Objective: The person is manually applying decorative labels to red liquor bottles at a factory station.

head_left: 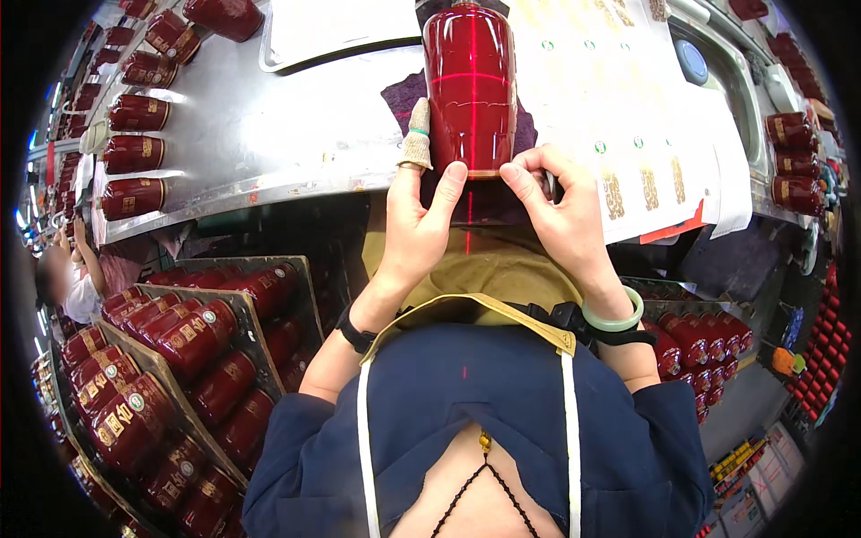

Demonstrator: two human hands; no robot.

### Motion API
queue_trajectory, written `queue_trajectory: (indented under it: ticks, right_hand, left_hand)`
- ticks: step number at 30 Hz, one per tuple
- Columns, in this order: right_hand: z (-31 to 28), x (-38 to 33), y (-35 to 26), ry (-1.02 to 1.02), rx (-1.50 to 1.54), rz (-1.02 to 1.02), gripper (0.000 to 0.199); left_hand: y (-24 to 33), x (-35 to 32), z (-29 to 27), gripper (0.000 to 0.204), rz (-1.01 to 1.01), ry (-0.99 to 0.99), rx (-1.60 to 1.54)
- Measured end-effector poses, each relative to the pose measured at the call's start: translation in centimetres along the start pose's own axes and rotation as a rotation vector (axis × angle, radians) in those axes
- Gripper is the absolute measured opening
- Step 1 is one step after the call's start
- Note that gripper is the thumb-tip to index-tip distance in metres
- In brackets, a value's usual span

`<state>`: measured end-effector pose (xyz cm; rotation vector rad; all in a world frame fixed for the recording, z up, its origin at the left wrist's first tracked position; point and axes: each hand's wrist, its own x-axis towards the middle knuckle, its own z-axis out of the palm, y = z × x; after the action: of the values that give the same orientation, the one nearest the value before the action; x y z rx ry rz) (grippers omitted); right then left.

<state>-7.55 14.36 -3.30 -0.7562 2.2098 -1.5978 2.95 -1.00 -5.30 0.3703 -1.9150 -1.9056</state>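
A glossy dark red bottle (471, 90) rests on a dark purple cloth (405, 100) at the near edge of the metal table, its base toward me. Red laser lines cross on its surface. My left hand (420, 202) grips the base's left corner, thumb on the bottom rim and a cloth-covered finger along the side. My right hand (563, 202) holds the right corner, with thumb at the rim and the other fingers curled. Right of the bottle lies a white sheet (619, 99) bearing gold ornamental stickers (650, 190) and small green round marks.
A white tray (341, 40) lies at the far left. Several red bottles (134, 154) line the table's left end. Crates of red bottles (197, 336) stand below left, with more bottles (695, 341) below right. A blue round lid (691, 62) sits far right. Another person (82, 291) is at left.
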Motion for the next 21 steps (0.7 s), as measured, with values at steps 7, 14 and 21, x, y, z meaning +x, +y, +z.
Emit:
queue_trajectory:
  ticks: [7, 14, 21]
  right_hand:
    - [0.11, 0.02, 0.18, -0.014, 0.027, 0.027, 0.016]
    - [0.04, 0.07, 0.24, -0.018, 0.036, 0.022, 0.016]
    - [0.05, 0.1, 0.03, -0.022, 0.046, 0.03, 0.016]
  left_hand:
    - [0.06, -0.07, 0.03, 0.065, -0.016, -0.008, -0.015]
    - [-0.01, -0.03, -0.05, 0.065, 0.003, -0.012, 0.03]
    - [0.12, -0.09, 0.09, 0.064, -0.013, 0.001, 0.007]
